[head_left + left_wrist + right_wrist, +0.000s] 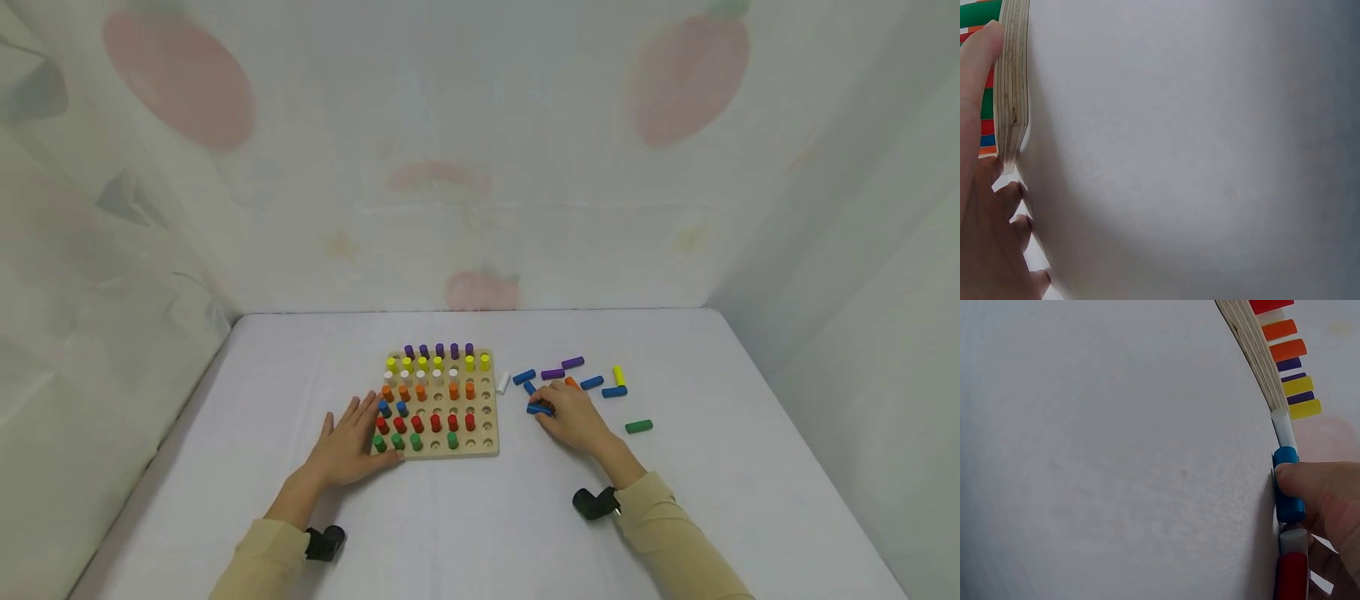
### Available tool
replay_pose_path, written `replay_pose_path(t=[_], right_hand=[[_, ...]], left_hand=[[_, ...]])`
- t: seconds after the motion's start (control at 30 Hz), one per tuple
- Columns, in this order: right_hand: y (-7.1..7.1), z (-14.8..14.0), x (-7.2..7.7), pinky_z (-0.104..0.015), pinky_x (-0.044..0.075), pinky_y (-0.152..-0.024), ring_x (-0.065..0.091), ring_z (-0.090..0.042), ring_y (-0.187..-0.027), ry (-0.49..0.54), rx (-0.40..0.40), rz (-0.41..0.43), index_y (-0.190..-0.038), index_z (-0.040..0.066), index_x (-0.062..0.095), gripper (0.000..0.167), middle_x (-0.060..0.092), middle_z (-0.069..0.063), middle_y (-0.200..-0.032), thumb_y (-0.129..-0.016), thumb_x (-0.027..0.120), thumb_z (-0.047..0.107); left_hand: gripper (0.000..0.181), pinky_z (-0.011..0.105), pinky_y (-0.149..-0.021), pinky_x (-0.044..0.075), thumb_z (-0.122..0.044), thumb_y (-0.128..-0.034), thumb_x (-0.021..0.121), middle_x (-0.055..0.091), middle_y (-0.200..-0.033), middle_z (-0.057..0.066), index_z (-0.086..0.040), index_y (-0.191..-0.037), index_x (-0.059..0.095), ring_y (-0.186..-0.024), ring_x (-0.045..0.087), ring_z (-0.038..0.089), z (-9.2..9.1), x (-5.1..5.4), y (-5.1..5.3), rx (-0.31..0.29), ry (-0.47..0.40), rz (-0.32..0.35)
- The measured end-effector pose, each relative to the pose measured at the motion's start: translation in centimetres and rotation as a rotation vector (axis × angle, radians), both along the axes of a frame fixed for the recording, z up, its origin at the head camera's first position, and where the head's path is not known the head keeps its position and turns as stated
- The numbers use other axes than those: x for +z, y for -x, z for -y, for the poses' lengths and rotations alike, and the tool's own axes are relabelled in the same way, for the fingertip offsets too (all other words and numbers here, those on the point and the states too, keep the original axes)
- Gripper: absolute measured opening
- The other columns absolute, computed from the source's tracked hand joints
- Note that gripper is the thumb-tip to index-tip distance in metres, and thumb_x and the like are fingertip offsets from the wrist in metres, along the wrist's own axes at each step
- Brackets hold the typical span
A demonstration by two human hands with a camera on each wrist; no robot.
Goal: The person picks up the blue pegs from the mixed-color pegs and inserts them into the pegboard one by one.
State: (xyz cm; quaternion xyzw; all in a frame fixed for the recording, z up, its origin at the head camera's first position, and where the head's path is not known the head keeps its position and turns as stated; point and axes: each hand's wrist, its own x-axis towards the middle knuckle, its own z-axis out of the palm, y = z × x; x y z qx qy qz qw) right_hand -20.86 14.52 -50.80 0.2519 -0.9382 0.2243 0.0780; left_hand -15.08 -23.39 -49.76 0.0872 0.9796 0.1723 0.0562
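Observation:
A wooden peg board holds upright coloured pegs in rows, with some holes bare. My left hand lies spread at its left front corner, thumb on the front edge. To the right of the board, my right hand pinches a blue peg lying at table level. Another blue peg and an orange peg show just behind that hand. In the right wrist view, a red peg lies close to the fingers.
A white peg lies beside the board's right edge. Loose blue, purple and yellow pegs are scattered behind and right of my right hand, with a green peg farther right. Patterned cloth hangs behind the white table.

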Motion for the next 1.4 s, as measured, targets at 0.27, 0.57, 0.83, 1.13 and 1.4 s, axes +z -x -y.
replay_pose_path(t=[0.27,0.57,0.83,1.13,1.4], right_hand=[[0.0,0.0,0.0,-0.025,0.046,-0.072,0.051,-0.007,-0.077,0.033,-0.008,0.040,-0.098,0.019,0.067,0.020,0.058,0.005,-0.088,-0.079,0.072,0.017],[0.0,0.1,0.2,-0.024,0.047,-0.070,0.051,-0.006,-0.078,0.073,-0.011,0.028,-0.101,0.018,0.066,0.022,0.058,0.006,-0.089,-0.080,0.071,0.017],[-0.2,0.6,0.8,-0.022,0.047,-0.068,0.049,-0.006,-0.077,0.109,-0.010,0.017,-0.108,0.016,0.065,0.027,0.056,0.005,-0.088,-0.082,0.069,0.016],[-0.1,1.4,1.4,-0.020,0.044,-0.062,0.046,-0.006,-0.073,0.128,0.004,0.005,-0.110,0.015,0.065,0.027,0.053,0.006,-0.085,-0.083,0.067,0.013],[0.0,2.4,2.1,-0.019,0.041,-0.060,0.043,-0.007,-0.072,0.136,0.013,0.066,-0.117,0.015,0.061,0.031,0.050,0.006,-0.084,-0.087,0.063,0.014]], left_hand=[[0.107,0.068,-0.104,0.003,-0.072,-0.0695,0.058,0.020,-0.153,0.013,-0.009,-0.147,0.021,-0.139,0.014,0.040,0.0,0.0,0.0,-0.001,0.000,0.005],[0.108,0.068,-0.104,0.003,-0.072,-0.0692,0.058,0.020,-0.153,0.013,-0.008,-0.147,0.021,-0.139,0.014,0.040,0.1,-0.2,-0.1,0.001,0.001,-0.001],[0.108,0.067,-0.105,0.003,-0.074,-0.0694,0.056,0.019,-0.153,0.012,-0.009,-0.148,0.020,-0.139,0.014,0.039,0.2,-0.4,0.0,-0.003,0.005,-0.004],[0.108,0.067,-0.105,0.003,-0.073,-0.0690,0.058,0.020,-0.152,0.013,-0.008,-0.147,0.022,-0.139,0.014,0.039,0.2,-0.4,0.0,-0.002,0.001,-0.018],[0.107,0.068,-0.104,0.003,-0.072,-0.0697,0.058,0.020,-0.152,0.013,-0.007,-0.147,0.022,-0.139,0.014,0.039,0.1,-0.3,0.0,-0.003,0.000,-0.017]])
